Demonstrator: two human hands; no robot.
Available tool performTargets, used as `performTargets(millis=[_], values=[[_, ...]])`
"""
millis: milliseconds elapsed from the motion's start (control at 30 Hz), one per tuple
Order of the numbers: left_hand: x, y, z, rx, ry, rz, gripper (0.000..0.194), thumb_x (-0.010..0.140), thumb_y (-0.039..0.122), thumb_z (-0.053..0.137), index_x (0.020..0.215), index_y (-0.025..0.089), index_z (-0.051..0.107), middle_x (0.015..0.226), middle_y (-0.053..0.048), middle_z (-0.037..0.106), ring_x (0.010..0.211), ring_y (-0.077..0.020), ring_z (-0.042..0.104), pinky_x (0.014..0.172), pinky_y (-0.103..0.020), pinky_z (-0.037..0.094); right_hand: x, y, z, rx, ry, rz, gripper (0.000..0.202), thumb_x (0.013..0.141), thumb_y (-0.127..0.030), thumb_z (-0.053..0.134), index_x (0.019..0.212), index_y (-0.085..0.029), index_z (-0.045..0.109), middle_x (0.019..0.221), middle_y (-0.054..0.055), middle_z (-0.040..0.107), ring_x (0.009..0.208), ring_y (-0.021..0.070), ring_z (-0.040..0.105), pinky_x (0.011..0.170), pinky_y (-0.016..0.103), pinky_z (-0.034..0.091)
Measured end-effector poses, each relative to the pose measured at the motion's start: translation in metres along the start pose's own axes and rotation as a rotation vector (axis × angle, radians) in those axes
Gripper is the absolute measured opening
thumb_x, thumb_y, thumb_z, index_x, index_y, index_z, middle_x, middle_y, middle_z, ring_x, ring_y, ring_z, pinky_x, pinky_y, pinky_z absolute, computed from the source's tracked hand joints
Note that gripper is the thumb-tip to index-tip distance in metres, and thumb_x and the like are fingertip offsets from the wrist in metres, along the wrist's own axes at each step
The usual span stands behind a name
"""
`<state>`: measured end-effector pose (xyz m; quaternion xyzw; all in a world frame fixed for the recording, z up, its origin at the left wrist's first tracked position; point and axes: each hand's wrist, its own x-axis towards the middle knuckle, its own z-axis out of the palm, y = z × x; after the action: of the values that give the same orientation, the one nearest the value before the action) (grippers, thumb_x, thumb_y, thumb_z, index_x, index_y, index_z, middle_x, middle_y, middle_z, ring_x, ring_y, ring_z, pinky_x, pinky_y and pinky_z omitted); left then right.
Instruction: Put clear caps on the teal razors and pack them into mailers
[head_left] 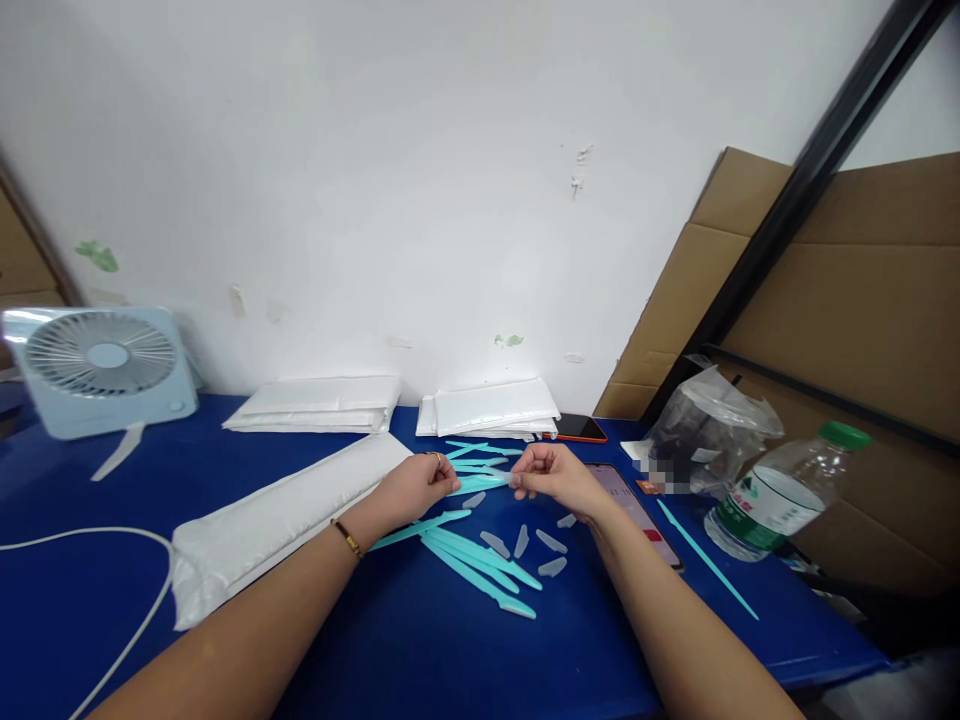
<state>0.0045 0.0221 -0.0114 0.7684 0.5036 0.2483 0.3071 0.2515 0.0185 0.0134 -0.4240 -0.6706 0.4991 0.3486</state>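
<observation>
A teal eyebrow razor [478,484] lies between my hands. My left hand [414,487] is closed on its handle end. At the other end, my right hand [553,476] pinches a clear blade cover [502,478]; whether the cover sits fully on the blade cannot be made out. More teal razors [480,572] are fanned out below my hands, and a few others [466,450] lie just behind them. Several loose clear covers [551,541] are scattered on the blue table [570,650] under my right hand.
White padded mailers [315,405] and another stack [495,406] stand along the wall. A long white mailer [292,525] lies left. Right are a phone [628,505], a single razor [709,560], a water bottle [780,495] and a plastic bag [705,420]. A fan [105,365] stands far left.
</observation>
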Motion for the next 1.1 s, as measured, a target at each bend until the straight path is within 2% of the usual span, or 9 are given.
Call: performTargets(millis=[200, 433, 933, 1100], values=[[0.001, 0.003, 0.003, -0.005, 0.008, 0.009, 0.034, 0.075, 0.051, 0.049, 0.078, 0.019, 0.058, 0.063, 0.001, 0.053, 0.057, -0.0138, 0.046, 0.051, -0.023, 0.032, 0.002, 0.001, 0.007, 0.018, -0.028, 0.002, 0.030, 0.062, -0.037, 0.073, 0.075, -0.013, 0.060, 0.061, 0.004, 0.066, 0.056, 0.0129, 0.061, 0.053, 0.023, 0.045], [0.000, 0.004, -0.001, 0.006, 0.014, -0.005, 0.036, 0.076, 0.052, 0.048, 0.079, 0.018, 0.059, 0.067, 0.000, 0.056, 0.060, -0.0137, 0.047, 0.053, -0.022, 0.032, 0.000, -0.002, -0.009, 0.030, 0.091, -0.037, 0.025, 0.064, -0.033, 0.072, 0.071, -0.013, 0.059, 0.062, 0.002, 0.065, 0.053, 0.0104, 0.058, 0.050, 0.021, 0.043], [0.000, 0.004, -0.001, 0.019, 0.013, 0.008, 0.035, 0.076, 0.051, 0.048, 0.079, 0.017, 0.059, 0.067, 0.000, 0.055, 0.059, -0.0129, 0.046, 0.053, -0.022, 0.032, 0.000, 0.001, -0.007, 0.032, 0.029, -0.034, 0.022, 0.065, -0.030, 0.071, 0.070, -0.013, 0.058, 0.057, 0.001, 0.063, 0.051, 0.0100, 0.057, 0.051, 0.021, 0.043], [0.000, 0.007, 0.002, 0.033, 0.001, 0.009, 0.033, 0.077, 0.049, 0.048, 0.079, 0.018, 0.059, 0.065, 0.001, 0.055, 0.058, -0.0132, 0.047, 0.052, -0.023, 0.032, 0.003, 0.007, 0.005, 0.037, -0.032, -0.006, 0.028, 0.063, -0.035, 0.072, 0.074, -0.013, 0.060, 0.059, 0.003, 0.065, 0.054, 0.0124, 0.060, 0.054, 0.023, 0.045]])
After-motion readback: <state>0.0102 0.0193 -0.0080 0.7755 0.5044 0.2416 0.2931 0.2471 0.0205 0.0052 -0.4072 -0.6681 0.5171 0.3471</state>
